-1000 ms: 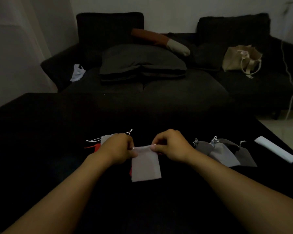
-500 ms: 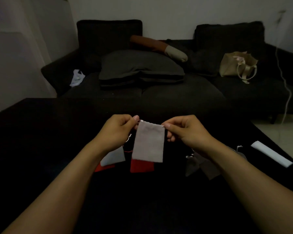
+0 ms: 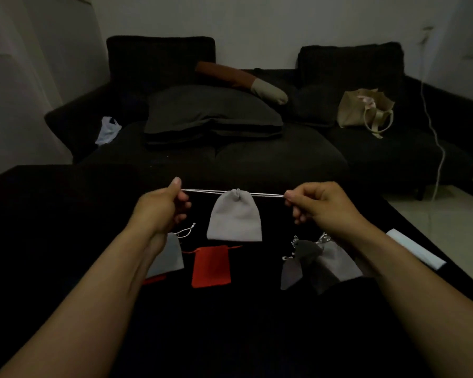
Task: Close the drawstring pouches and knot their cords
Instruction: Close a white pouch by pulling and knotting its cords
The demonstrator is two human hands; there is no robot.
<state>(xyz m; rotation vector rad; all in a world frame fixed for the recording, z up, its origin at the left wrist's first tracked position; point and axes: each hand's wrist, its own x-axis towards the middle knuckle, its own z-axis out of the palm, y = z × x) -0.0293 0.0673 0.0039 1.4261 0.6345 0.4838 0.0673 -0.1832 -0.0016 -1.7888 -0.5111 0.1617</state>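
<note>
- Head view: two bare forearms reach in from the bottom corners over a black table [image 3: 230, 336] in a dim room.
- On the table, at 6 o'clock of the hands, a red pouch [image 3: 211, 266] lies flat; a pale pouch [image 3: 172, 255] lies at its 9 o'clock, partly under the left forearm, with a red scrap [image 3: 155, 279] showing beneath it.
- At 3 o'clock of the red pouch, three grey pouches [image 3: 320, 263] overlap in a heap, their necks gathered.
- A white strip [image 3: 415, 252] lies near the table's right edge.
- The left hand [image 3: 161, 211] pinches one end of the white cords [image 3: 205, 191], thumb up.
- The right hand [image 3: 322, 205] pinches the other end at 3 o'clock, fingers curled.
- Between the hands, the cords run taut and level; a grey pouch [image 3: 235, 216] hangs from their middle above the table, its mouth cinched shut.
- At 12 o'clock, a dark sofa [image 3: 257, 159] holds a dark cushion [image 3: 210, 113], a brown-and-cream bolster [image 3: 243, 80], a beige tote [image 3: 363, 110] at 1 o'clock and a white plastic bag [image 3: 108, 130] at 10 o'clock.
- A white cable [image 3: 434, 132] trails down the far right wall.
</note>
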